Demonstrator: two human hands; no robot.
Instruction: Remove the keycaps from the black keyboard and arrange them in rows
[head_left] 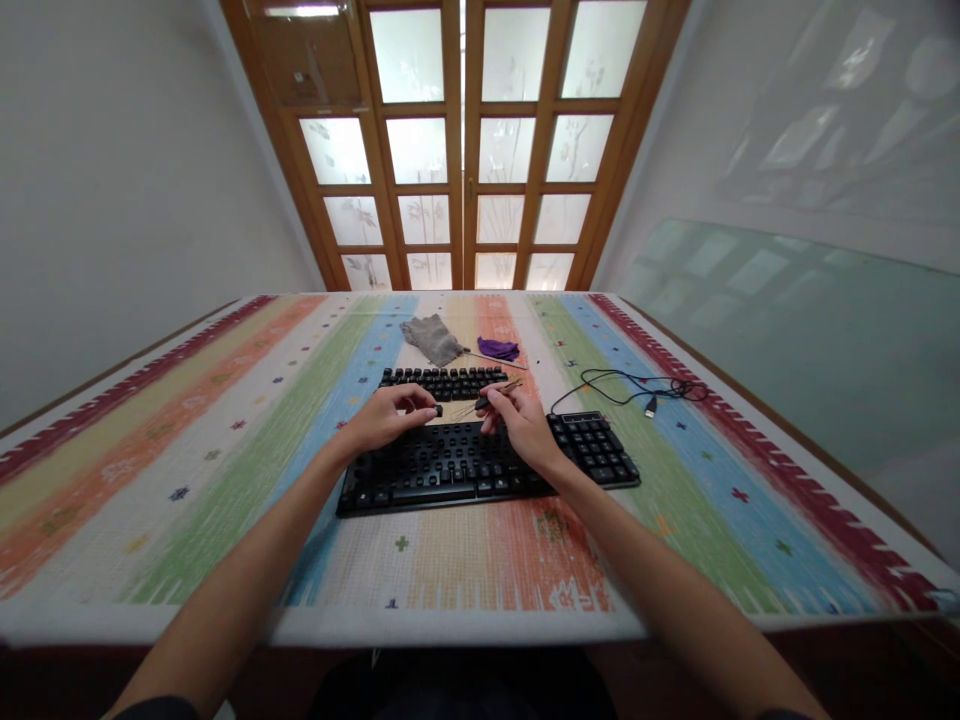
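Note:
A black keyboard [465, 465] lies across the striped tablecloth in front of me. My left hand [386, 418] hovers over its upper left part, fingers pinched on a small black keycap [439, 410]. My right hand [517, 425] is over the upper middle, fingers closed on a thin dark tool [495, 393] whose tip points left toward the keycap. Beyond the keyboard's top edge sits a row of loose black keycaps [442, 382].
A grey cloth [431, 338], a purple cloth [499, 349] and a thin stick lie farther back. The keyboard's black cable with USB plug [637, 390] coils at the right. The table [150, 470] ends at a wooden glass door behind and a wall to the right.

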